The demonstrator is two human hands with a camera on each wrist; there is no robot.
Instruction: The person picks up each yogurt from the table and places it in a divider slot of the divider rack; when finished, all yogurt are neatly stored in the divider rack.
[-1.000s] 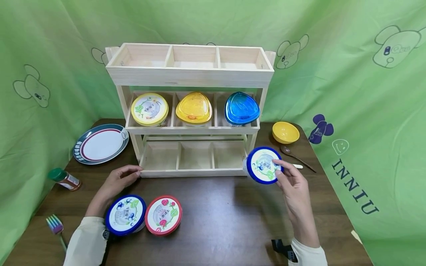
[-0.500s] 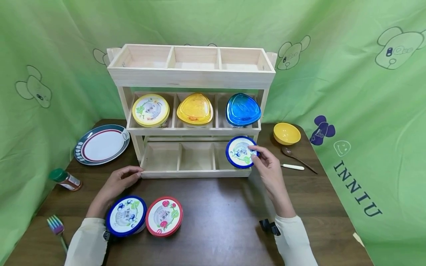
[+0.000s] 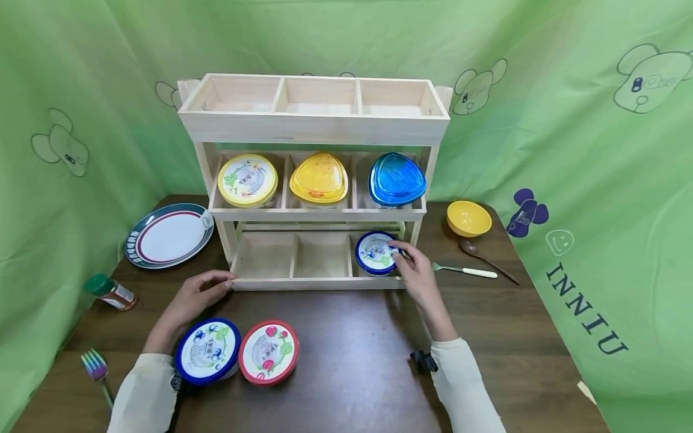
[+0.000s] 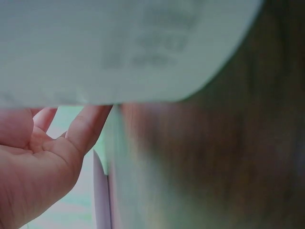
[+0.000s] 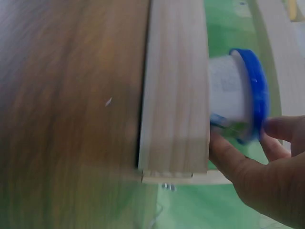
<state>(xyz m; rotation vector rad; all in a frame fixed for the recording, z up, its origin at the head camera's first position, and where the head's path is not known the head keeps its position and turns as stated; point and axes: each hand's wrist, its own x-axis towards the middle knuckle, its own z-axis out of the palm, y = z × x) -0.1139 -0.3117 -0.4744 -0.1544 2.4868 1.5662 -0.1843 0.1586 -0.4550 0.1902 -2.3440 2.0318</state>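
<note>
Right hand extended forward, fingers curled in pinching grip; left hand relaxed, fingers loose.

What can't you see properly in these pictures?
- Left wrist view: a blurred pale tub fills the top; the left hand's fingertips are hidden behind it.
- Head view: writing on the lids is too small to read.
- Right wrist view: whether the blue tub touches the shelf floor is hidden by its front rail.
</note>
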